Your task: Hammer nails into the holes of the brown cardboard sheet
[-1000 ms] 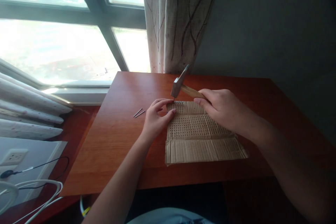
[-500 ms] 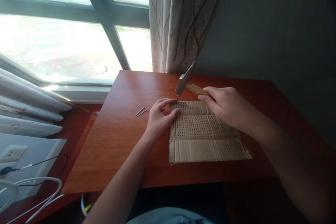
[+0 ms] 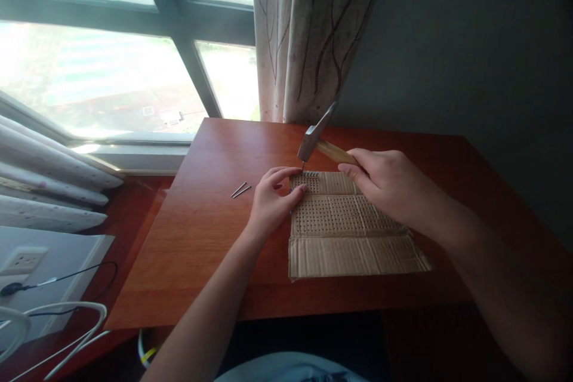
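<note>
A sheet of brown cardboard [image 3: 353,250] full of small holes lies on the red-brown wooden table [image 3: 201,239]. My left hand [image 3: 271,203] rests at its far left corner, thumb and forefinger pinched on a thin nail [image 3: 302,166] standing upright there. My right hand [image 3: 389,185] grips the wooden handle of a hammer [image 3: 313,137]. The metal head sits right above the nail, touching or almost touching its top. A short row of nails stands in the cardboard's far edge beside it.
Two loose nails [image 3: 240,190] lie on the table left of my left hand. A patterned curtain [image 3: 308,36] hangs behind the table, with a window [image 3: 102,71] to the left. A wall socket [image 3: 20,260] and cables [image 3: 58,310] sit at the lower left.
The hammer head has risen slightly from the far left corner and sits over the nail top. The view shifted a little; both hands stay in place.
</note>
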A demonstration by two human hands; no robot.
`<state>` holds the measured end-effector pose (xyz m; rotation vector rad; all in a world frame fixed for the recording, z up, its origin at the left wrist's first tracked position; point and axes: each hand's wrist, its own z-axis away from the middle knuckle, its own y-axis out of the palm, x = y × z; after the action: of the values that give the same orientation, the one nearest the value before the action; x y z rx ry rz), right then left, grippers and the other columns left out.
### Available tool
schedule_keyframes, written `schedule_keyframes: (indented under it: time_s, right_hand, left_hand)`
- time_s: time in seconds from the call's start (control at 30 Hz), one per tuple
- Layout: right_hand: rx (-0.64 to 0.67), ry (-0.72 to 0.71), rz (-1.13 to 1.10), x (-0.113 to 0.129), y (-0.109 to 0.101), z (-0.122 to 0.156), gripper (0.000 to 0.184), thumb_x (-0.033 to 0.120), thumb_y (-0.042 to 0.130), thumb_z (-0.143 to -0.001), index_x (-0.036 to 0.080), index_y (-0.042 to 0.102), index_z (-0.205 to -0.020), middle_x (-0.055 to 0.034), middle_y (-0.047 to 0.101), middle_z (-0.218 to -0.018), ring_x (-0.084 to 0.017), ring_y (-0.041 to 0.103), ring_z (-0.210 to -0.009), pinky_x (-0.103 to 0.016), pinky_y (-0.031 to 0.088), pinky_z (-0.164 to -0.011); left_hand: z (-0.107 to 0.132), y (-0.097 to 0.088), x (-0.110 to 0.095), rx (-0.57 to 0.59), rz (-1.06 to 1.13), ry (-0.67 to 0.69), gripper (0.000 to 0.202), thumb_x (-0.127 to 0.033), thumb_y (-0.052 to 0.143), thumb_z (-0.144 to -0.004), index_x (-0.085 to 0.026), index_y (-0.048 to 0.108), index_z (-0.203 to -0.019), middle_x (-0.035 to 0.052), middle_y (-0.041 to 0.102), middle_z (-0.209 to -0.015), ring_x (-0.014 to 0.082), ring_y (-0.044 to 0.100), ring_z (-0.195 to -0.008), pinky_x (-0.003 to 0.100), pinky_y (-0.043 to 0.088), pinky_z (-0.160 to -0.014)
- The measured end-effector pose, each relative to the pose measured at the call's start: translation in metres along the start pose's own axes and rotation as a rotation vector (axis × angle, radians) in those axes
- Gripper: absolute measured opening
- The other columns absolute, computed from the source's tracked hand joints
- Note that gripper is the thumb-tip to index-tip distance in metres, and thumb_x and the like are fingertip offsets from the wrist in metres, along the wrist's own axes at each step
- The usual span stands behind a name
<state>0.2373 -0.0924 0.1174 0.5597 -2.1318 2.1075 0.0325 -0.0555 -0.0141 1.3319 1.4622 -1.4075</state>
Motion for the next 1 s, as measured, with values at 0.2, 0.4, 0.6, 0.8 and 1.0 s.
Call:
schedule_keyframes:
  time_s: [0.2, 0.4, 0.6, 0.8, 1.0]
  right_hand:
    - [0.022, -0.004, 0.027, -0.0002, -0.0003, -0.0005, 0.027, 0.037, 0.046, -0.101, 0.022, 0.053, -0.080, -0.0016, 0.062, -0.068, -0.017, 0.056, -0.063, -0.032, 0.032, -0.061]
    - [0.041, 0.002, 0.036, -0.0009, 0.0032, -0.0014, 0.027, 0.039, 0.045, -0.102, 0.022, 0.055, -0.083, -0.0033, 0.065, -0.073, -0.018, 0.059, -0.066, -0.033, 0.033, -0.062]
    - [0.039, 0.018, 0.016, 0.0003, 0.0017, -0.0025, 0.028, 0.039, 0.045, -0.102, 0.022, 0.056, -0.082, -0.0018, 0.063, -0.070, -0.017, 0.056, -0.062, -0.032, 0.033, -0.061]
    - [0.073, 0.017, 0.055, -0.0019, 0.0064, -0.0047, 0.029, 0.039, 0.044, -0.102, 0.021, 0.056, -0.083, -0.0048, 0.066, -0.075, -0.018, 0.059, -0.067, -0.032, 0.032, -0.061]
    - [0.053, 0.030, 0.022, -0.0025, 0.0070, -0.0045, 0.028, 0.040, 0.044, -0.102, 0.022, 0.056, -0.083, -0.0024, 0.064, -0.071, -0.017, 0.056, -0.063, -0.032, 0.033, -0.061]
  left_hand:
    - [-0.0002, 0.0002, 0.0005, 0.000, 0.004, -0.005, 0.032, -0.031, 0.076, -0.080, -0.024, 0.076, -0.111, 0.0064, 0.070, -0.120, 0.0252, 0.066, -0.112, 0.037, 0.053, -0.089]
    - [-0.0002, 0.0001, -0.0005, -0.004, 0.009, -0.003, 0.032, -0.030, 0.077, -0.079, -0.024, 0.076, -0.111, 0.0064, 0.070, -0.120, 0.0251, 0.066, -0.111, 0.037, 0.054, -0.089]
    - [0.0002, 0.0005, 0.0019, -0.001, 0.011, 0.002, 0.032, -0.031, 0.076, -0.080, -0.024, 0.076, -0.111, 0.0065, 0.071, -0.120, 0.0251, 0.066, -0.112, 0.037, 0.054, -0.089]
    - [-0.0003, 0.0008, 0.0055, -0.006, 0.009, 0.010, 0.033, -0.032, 0.077, -0.080, -0.024, 0.076, -0.112, 0.0066, 0.071, -0.119, 0.0248, 0.067, -0.110, 0.038, 0.054, -0.089]
    - [-0.0001, 0.0002, 0.0047, 0.010, 0.005, 0.013, 0.032, -0.032, 0.076, -0.081, -0.026, 0.075, -0.113, 0.0053, 0.071, -0.121, 0.0242, 0.067, -0.112, 0.037, 0.054, -0.089]
